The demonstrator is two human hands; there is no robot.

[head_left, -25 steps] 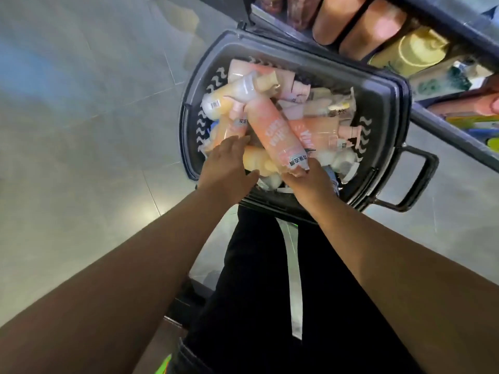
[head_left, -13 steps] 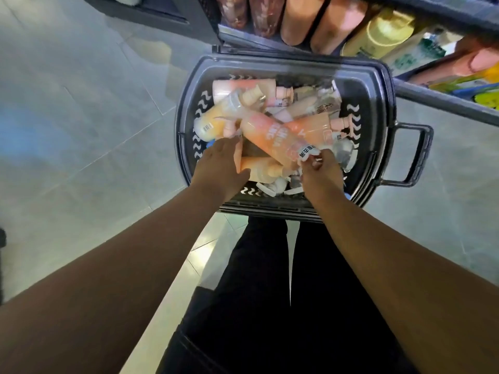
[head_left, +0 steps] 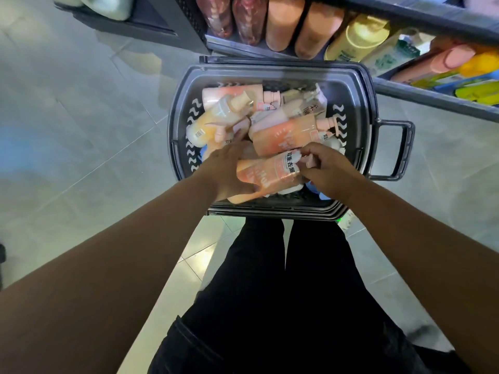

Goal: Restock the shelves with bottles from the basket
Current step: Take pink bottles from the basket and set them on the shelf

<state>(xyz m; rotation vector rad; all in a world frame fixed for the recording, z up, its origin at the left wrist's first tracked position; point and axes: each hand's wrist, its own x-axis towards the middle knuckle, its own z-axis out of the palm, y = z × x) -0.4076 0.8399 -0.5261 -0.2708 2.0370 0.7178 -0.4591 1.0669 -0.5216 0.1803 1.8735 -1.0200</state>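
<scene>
Down in the basket, right hand pinches the peach bottle at its cap end, left hand just presses its base, fingers straight.

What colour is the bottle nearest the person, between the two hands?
Peach-orange bottle, with white lettering and a white label band; head view shows it best.

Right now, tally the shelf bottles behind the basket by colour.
Dark red bottles: 2
Peach bottles: 2
Pale yellow bottle: 1
White-and-green bottle: 1
Total: 6; things further right are too blurred to count.
</scene>
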